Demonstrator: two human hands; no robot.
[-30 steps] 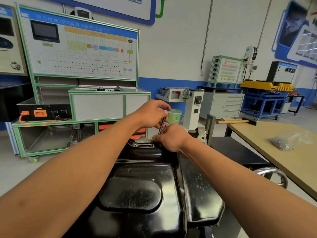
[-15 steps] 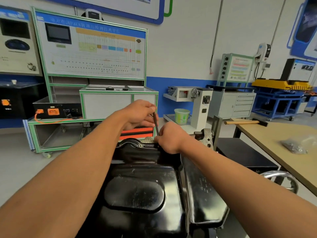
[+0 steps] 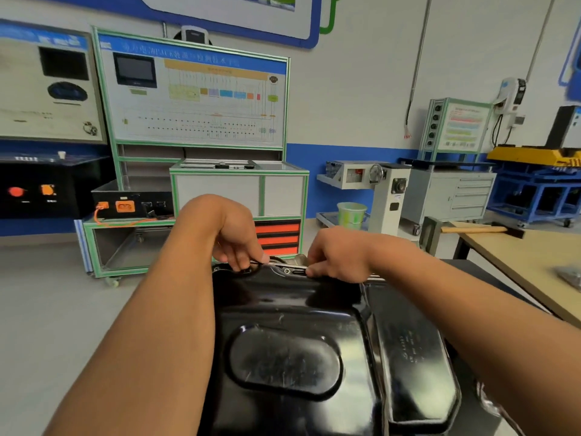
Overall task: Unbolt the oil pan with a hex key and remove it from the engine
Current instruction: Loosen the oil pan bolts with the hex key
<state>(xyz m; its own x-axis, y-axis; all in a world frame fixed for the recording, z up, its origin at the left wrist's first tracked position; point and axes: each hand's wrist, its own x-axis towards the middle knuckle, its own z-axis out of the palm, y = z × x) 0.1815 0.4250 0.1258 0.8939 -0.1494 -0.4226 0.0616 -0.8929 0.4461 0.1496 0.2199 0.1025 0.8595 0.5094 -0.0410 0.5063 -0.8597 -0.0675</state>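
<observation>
The left hand (image 3: pixel 234 237) and right hand (image 3: pixel 341 256) sit a little apart, fingers curled down on the far edge of the black oil pan (image 3: pixel 283 313).

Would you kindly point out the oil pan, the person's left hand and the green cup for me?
oil pan (image 3: pixel 284 360): head view, on its raised oval panel.
left hand (image 3: pixel 235 236): head view, on the back of the hand.
green cup (image 3: pixel 351 215): head view, on its side wall.
</observation>
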